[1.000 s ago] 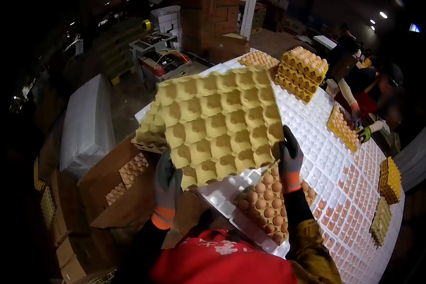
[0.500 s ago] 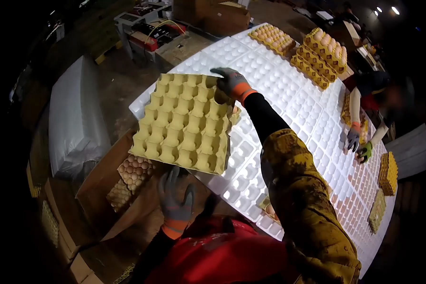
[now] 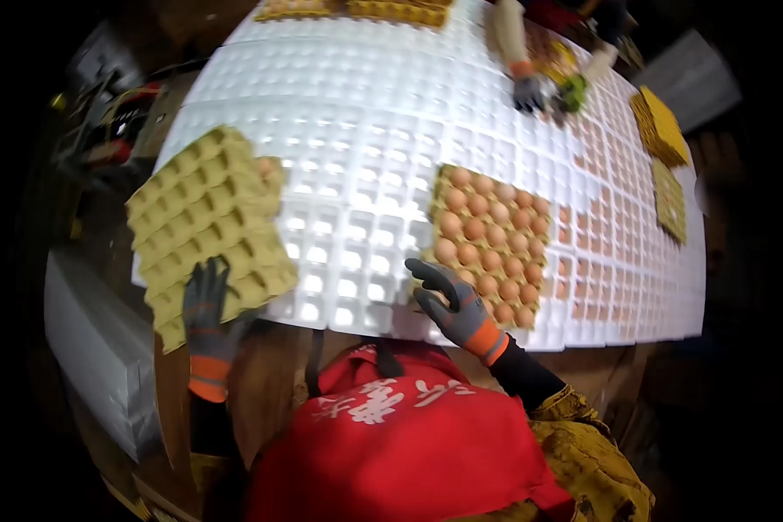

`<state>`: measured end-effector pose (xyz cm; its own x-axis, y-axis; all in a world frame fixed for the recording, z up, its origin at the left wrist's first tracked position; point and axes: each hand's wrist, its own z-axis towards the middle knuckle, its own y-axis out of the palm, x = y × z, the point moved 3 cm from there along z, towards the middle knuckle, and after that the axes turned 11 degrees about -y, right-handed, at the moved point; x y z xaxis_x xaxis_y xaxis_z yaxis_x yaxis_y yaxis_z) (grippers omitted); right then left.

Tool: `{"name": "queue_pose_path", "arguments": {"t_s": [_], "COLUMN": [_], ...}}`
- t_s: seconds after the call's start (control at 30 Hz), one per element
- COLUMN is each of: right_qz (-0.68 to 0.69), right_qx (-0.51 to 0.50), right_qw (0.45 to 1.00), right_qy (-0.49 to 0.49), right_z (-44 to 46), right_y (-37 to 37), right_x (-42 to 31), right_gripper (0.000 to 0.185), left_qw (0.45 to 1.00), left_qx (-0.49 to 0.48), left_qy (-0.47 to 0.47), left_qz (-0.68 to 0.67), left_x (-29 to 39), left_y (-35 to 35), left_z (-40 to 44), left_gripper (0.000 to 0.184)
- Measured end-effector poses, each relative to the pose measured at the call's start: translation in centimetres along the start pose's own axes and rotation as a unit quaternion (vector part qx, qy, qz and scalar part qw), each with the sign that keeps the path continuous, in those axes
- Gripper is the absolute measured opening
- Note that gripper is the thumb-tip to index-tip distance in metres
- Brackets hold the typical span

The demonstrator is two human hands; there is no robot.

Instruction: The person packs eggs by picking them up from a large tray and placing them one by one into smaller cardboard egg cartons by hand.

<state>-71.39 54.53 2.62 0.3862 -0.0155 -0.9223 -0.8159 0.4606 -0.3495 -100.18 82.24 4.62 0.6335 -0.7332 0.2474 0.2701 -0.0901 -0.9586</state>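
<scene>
My left hand (image 3: 207,300), in a grey glove with an orange cuff, lies with its fingers stretched over the near part of a yellowish egg tray (image 3: 202,209). This tray's cups look bare, and it sits tilted at the left edge of the table, with an egg (image 3: 267,165) peeking out at its far right corner. My right hand (image 3: 457,309), gloved alike, is at the near left corner of a second tray full of brown eggs (image 3: 493,235). Its fingers are apart and partly cover that corner. Whether they touch the tray I cannot tell.
White moulded sheets with cups (image 3: 357,157) cover the table, some cups holding eggs on the right. Across the table, a co-worker's gloved hands (image 3: 548,91) work near a yellow tray. Stacked yellow trays (image 3: 661,126) stand far right. A wrapped white block (image 3: 96,348) is at left.
My view has turned right. The bare tray has gone down to the table's left edge. My right hand has left it for the full tray; my left hand has come onto it.
</scene>
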Motion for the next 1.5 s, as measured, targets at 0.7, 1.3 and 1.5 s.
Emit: {"name": "queue_pose_path", "arguments": {"t_s": [0.7,1.3,1.5], "right_qz": [-0.089,0.43,-0.176], "right_qx": [0.16,0.273,0.161], "right_qw": [0.979,0.842,0.97], "right_qy": [0.09,0.176,0.051], "right_z": [-18.2,-17.8,-13.3], "right_y": [-15.2,-21.4,-21.4], "right_x": [9.0,11.2,10.3], "right_gripper": [0.05,0.037,0.047], "left_qw": [0.918,0.75,0.845], "left_qx": [-0.226,-0.398,-0.351], "left_qy": [0.319,-0.033,0.032], "left_qz": [-0.075,-0.527,-0.402], "left_x": [40.9,40.2,40.3], "left_y": [19.9,18.5,17.4], "left_z": [-1.4,3.5,6.8], "left_gripper": [0.043,0.042,0.049]}}
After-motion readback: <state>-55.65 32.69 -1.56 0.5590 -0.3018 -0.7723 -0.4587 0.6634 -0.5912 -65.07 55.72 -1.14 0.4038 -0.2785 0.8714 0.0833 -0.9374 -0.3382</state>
